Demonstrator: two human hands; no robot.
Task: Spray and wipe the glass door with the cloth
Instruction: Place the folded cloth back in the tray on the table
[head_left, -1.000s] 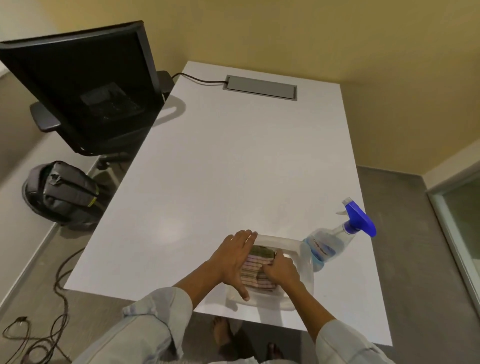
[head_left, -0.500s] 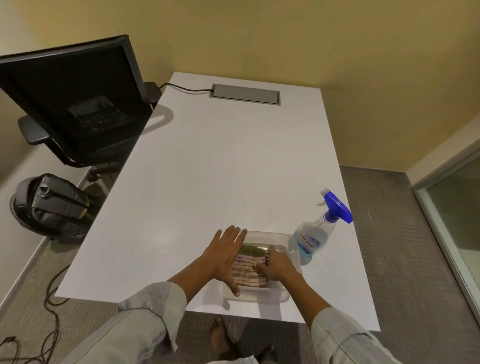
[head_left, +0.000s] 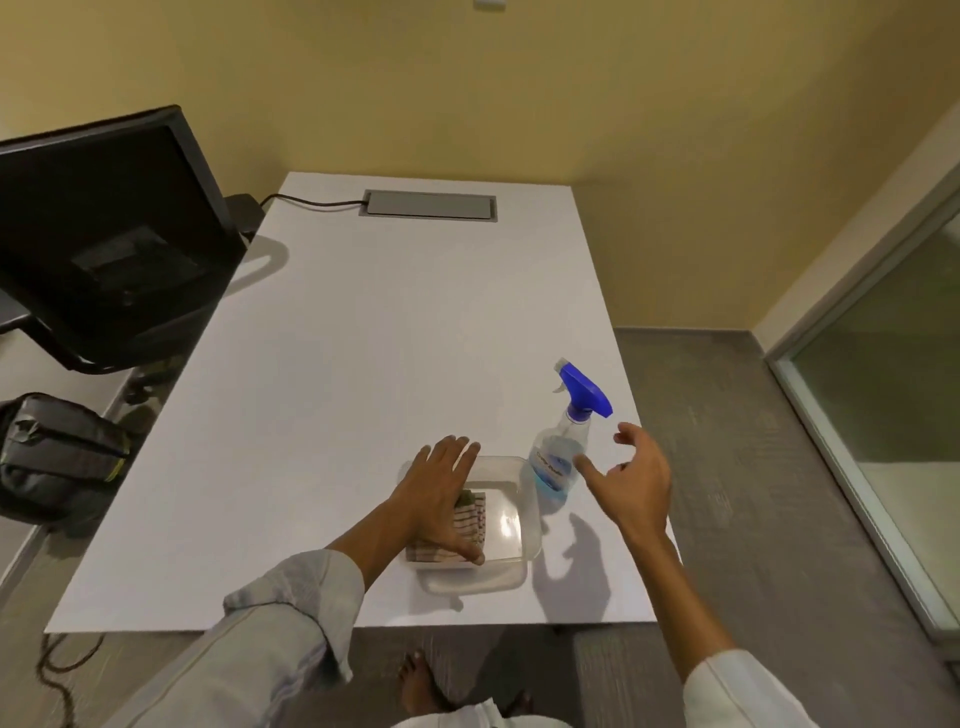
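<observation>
A folded striped cloth (head_left: 470, 525) lies in a clear plastic tub (head_left: 527, 525) near the front edge of the white table (head_left: 363, 364). My left hand (head_left: 439, 496) rests flat on the cloth, thumb along its near edge. Just right of the tub stands a clear spray bottle (head_left: 558, 457) with a blue trigger head. My right hand (head_left: 631, 475) hovers beside the bottle with fingers spread, apart from it. The glass door (head_left: 893, 395) with its grey frame stands at the right edge of the view.
A black office chair (head_left: 109, 244) sits at the table's left side, with a dark bag (head_left: 52, 457) on the floor below it. A grey cable box (head_left: 428, 205) is set into the far end of the table. Cables trail on the floor at lower left.
My right hand has lifted off the cloth and moved right, up beside the spray bottle. My left hand stays on the cloth. The view has tilted up.
</observation>
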